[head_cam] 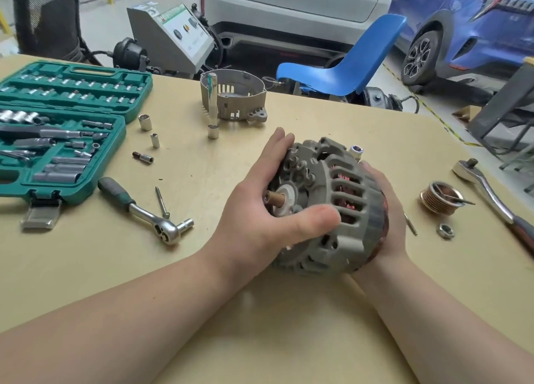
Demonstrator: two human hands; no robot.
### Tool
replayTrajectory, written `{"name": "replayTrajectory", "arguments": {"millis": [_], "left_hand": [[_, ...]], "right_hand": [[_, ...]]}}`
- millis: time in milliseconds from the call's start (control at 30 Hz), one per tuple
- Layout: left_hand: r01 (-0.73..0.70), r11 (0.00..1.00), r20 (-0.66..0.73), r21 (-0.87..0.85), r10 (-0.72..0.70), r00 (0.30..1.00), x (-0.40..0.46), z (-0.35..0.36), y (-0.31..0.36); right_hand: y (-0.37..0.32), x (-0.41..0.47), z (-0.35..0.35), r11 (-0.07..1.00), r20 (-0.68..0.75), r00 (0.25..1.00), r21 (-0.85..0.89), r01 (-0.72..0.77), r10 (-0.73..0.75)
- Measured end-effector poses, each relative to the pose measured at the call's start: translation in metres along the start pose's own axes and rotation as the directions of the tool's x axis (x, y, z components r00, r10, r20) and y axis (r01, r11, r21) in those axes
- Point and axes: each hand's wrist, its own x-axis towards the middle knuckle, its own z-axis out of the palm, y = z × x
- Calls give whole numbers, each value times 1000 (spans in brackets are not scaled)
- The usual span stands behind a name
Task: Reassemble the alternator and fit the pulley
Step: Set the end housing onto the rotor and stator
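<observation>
Grip: left hand (260, 207) curled over alternator (326, 210) rear face, thumb on ribbed housing; right hand (387, 219) cups far side.
Location: alternator held just above table (202, 268), shaft end toward viewer.
Handling: judged heavy, rigid; copper windings fragile, so hold by casting.
Pending: pulley (440, 198), nut (445, 230) lie to the right.

Legible text: one badge on the tailgate of the white car (291, 5), reading roughly "X6"; the second character is uncertain. Labels on the grey machine (170, 36) behind the tabletop are too small and blurred to read.
</observation>
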Motion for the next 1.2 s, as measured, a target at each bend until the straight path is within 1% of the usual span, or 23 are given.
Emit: {"name": "replayTrajectory", "arguments": {"millis": [67, 133, 267, 367, 500, 533, 567, 600, 633, 667, 733, 833, 900, 967, 1067, 1100, 1200], "left_hand": [[66, 991, -7, -113, -68, 998, 0, 2, -1], [105, 977, 9, -188, -105, 994, 1, 1, -2], [106, 975, 52, -196, -98, 994, 1, 1, -2], [177, 947, 112, -270, -152, 982, 7, -5, 0], [230, 908, 216, -350, -160, 963, 16, -18, 0], [274, 877, 243, -394, -188, 951, 18, -20, 1], [345, 832, 266, -435, -247, 932, 20, -23, 1], [405, 790, 265, -461, -313, 912, 22, -26, 0], [434, 765, 243, -476, -359, 901, 23, -29, -3], [433, 762, 214, -482, -377, 901, 24, -31, -4], [393, 781, 168, -485, -358, 918, 25, -32, -5], [320, 833, 82, -451, -319, 944, 23, -27, -4], [226, 896, -12, -382, -250, 968, 23, -24, -3], [120, 952, -114, -282, -158, 981, 24, -26, 2], [23, 996, -277, -90, -47, 960, 27, -38, 14], [9, 999, -295, -50, -23, 955, 26, -41, 19], [25, 999, -234, 32, -17, 972, 20, -45, 30]], "right_hand": [[-5, 3, 8, 997, 50, 996, 7, 72, -72], [-9, 5, 7, 992, 9, 992, 11, 123, -123], [-7, 4, 0, 997, -13, 997, 11, 76, -76], [-8, 3, 0, 995, -44, 995, -38, 89, -90], [-12, 7, 14, 954, -8, 966, -164, 252, -257], [-12, 8, 17, 935, -6, 954, -202, 291, -298], [-12, 9, 18, 913, 6, 943, -247, 325, -334], [-12, 9, 20, 885, 20, 931, -303, 353, -364], [-11, 8, 21, 858, 43, 923, -354, 373, -383], [-10, 7, 22, 838, 62, 918, -388, 383, -391], [-6, 6, 22, 812, 94, 907, -415, 411, -411], [-4, 4, 21, 782, 112, 885, -429, 453, -451], [-4, 2, 22, 765, 115, 876, -443, 467, -468], [-4, 1, 25, 750, 116, 869, -458, 477, -481], [-4, 1, 35, 698, 138, 845, -502, 510, -517], [-5, 2, 40, 666, 157, 830, -525, 530, -535], [-4, 6, 56, 568, 235, 789, -582, 582, -568]]}}
